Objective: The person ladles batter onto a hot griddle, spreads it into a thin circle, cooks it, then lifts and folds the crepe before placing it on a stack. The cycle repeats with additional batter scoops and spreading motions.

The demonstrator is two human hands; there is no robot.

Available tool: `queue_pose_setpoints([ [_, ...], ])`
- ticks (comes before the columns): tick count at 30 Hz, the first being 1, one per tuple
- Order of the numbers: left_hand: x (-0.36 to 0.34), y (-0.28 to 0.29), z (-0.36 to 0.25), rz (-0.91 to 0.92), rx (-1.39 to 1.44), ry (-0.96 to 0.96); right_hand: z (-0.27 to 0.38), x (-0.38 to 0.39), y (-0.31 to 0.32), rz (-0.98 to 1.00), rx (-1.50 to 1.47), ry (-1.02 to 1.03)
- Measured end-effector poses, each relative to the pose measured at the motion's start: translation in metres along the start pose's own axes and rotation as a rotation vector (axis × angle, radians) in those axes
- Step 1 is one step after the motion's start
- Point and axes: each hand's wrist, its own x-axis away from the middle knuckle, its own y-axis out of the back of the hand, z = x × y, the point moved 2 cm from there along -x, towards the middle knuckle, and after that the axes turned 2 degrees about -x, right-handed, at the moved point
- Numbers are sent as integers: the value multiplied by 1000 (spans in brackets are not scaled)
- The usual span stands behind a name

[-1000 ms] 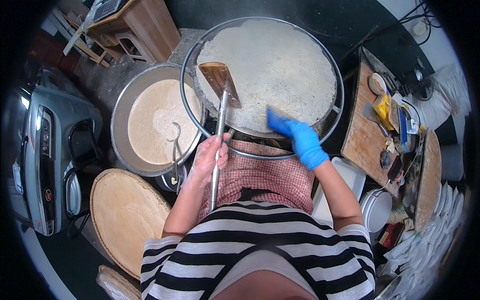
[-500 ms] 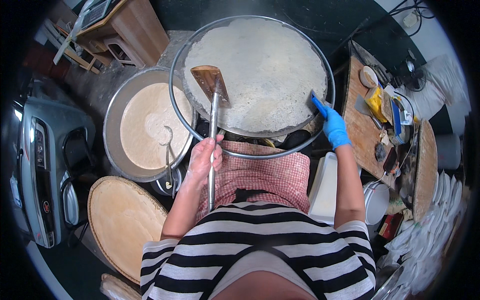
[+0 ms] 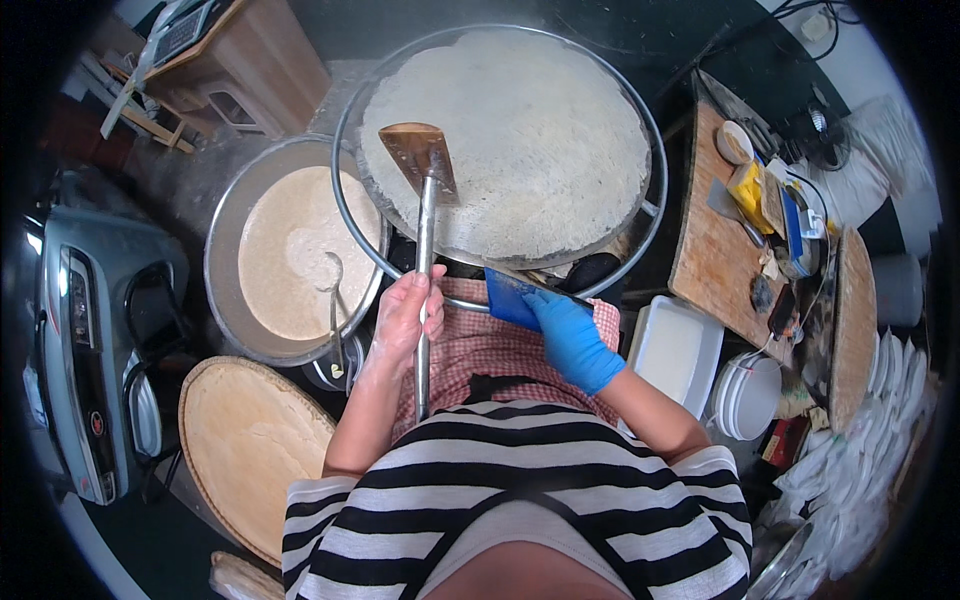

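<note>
In front of me stood the round griddle, and a pale layer lay spread over nearly all of its top, so that only a narrow dark border was bare at my side. On my right was the worn wooden board; it carried a white bowl, a yellow packet, a metal-bladed scraper, a dark lump and a black object which I could not identify. On my left, the broad woven tray bore a pale, wide, flat sheet. Farther away, the wooden cabinet stood on the grey floor, and on its top lay a device with keys.
</note>
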Motion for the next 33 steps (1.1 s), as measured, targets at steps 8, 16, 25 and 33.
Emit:
queue_pose_setpoints([
  [8, 21, 25, -10, -112, 35, -145, -49, -47, 59, -187, -113, 95],
  [16, 36, 40, -14, -244, 1, -269, 31, -114, -8, -11, 63, 302],
  [25, 37, 42, -11, -270, -1, -244, 40, -107, -5, -36, -32, 335],
  [33, 32, 31, -9, -273, 28, -219, 79, -134, -35, 66, 48, 290],
])
